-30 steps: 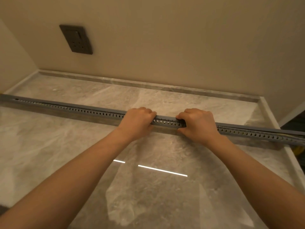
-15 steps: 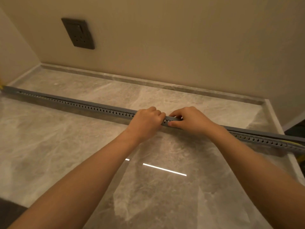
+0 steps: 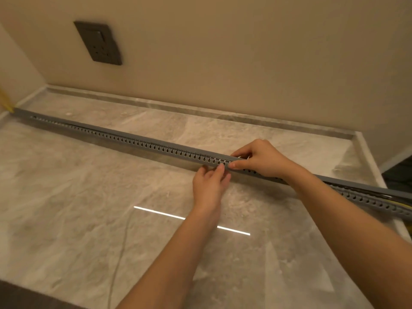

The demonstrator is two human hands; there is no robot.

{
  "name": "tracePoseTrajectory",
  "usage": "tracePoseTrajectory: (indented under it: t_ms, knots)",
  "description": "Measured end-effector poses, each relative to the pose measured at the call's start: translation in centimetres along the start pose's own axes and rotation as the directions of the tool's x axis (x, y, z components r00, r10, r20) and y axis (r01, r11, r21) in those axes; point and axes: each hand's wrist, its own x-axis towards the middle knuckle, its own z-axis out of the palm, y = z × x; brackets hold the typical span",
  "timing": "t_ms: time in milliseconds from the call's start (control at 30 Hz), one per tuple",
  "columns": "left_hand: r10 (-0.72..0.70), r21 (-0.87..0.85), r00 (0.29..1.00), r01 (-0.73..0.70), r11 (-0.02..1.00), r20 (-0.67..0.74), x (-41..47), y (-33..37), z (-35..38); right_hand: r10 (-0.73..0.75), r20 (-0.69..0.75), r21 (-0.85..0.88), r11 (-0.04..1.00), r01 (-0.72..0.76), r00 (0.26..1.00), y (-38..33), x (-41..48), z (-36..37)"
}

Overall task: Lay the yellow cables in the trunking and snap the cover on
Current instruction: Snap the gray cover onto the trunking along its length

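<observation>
A long grey slotted trunking (image 3: 124, 139) lies across the marble counter from far left to the right edge. Its grey cover (image 3: 156, 141) sits on top; at the right end the cover (image 3: 396, 193) stands a little above the slotted wall. Yellow cables show only at the ends, at the left (image 3: 5, 101) and at the right (image 3: 406, 205). My right hand (image 3: 260, 159) grips the trunking, fingers over the cover and thumb on the near wall. My left hand (image 3: 210, 184) is just in front, with its fingertips touching the near slotted wall beside the right thumb.
A dark wall socket (image 3: 98, 43) is on the beige wall behind. The marble counter (image 3: 78, 208) has a raised lip along the back and the right side (image 3: 370, 161). A bright light streak (image 3: 191, 220) reflects on the surface near my left wrist.
My left hand has come off the top of the trunking and dropped to its near side, fingertips only. My right hand stays wrapped over the cover. The view has shifted left.
</observation>
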Motion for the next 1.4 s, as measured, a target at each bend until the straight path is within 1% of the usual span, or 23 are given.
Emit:
tracePoseTrajectory:
  t_ms: [67,133,233,333,500,600,733,833,900,1033,1267,1400]
  knots:
    - [-0.031,-0.003,0.996,0.032,0.999,0.083,0.3,0.3,0.2,-0.011,0.003,0.009,1.000,0.011,1.000,0.0,-0.1,-0.1]
    - [-0.037,-0.034,0.994,0.041,0.999,0.099,0.5,0.1,0.1,-0.020,-0.005,0.007,1.000,0.020,1.000,0.0,-0.3,-0.2]
    - [0.005,-0.097,0.998,0.002,0.995,0.068,0.6,-0.5,0.1,-0.044,-0.035,-0.032,0.999,0.043,0.998,0.0,-0.5,0.0]
    - [0.045,-0.157,0.999,-0.040,0.987,0.027,0.7,-0.8,0.4,-0.102,-0.060,-0.141,0.986,0.093,0.993,0.0,-0.7,0.2]
    - [0.051,-0.190,0.998,-0.056,0.980,-0.033,0.8,-0.9,0.7,-0.222,-0.088,-0.286,0.939,0.189,0.971,0.1,-1.2,0.6]
    - [0.049,-0.207,0.996,-0.062,0.976,-0.070,0.8,-0.9,0.8,-0.260,-0.097,-0.348,0.913,0.212,0.961,-0.1,-1.4,0.7]
    - [0.054,-0.182,0.991,-0.076,0.980,-0.122,0.8,-1.1,1.0,-0.249,-0.069,-0.396,0.896,0.202,0.966,-0.4,-1.5,0.7]
    - [0.042,-0.179,0.989,-0.067,0.982,-0.142,0.8,-1.1,1.2,-0.247,-0.032,-0.459,0.864,0.206,0.968,-0.7,-1.4,0.5]
    - [0.032,-0.190,0.988,-0.061,0.980,-0.151,0.8,-1.1,1.3,-0.242,-0.009,-0.533,0.822,0.200,0.970,-1.0,-1.3,0.4]
    - [0.022,-0.194,0.986,-0.053,0.980,-0.163,0.8,-1.0,1.5,-0.225,0.019,-0.696,0.697,0.175,0.974,-1.8,-1.3,0.6]
    - [0.014,-0.198,0.984,-0.050,0.979,-0.176,1.1,-1.1,1.6,-0.231,-0.003,-0.786,0.602,0.140,0.973,-2.3,-1.6,1.3]
    - [0.044,-0.137,0.991,-0.061,0.989,-0.127,1.1,-1.1,1.2,-0.247,-0.019,-0.788,0.600,0.138,0.969,-2.1,-1.9,1.6]
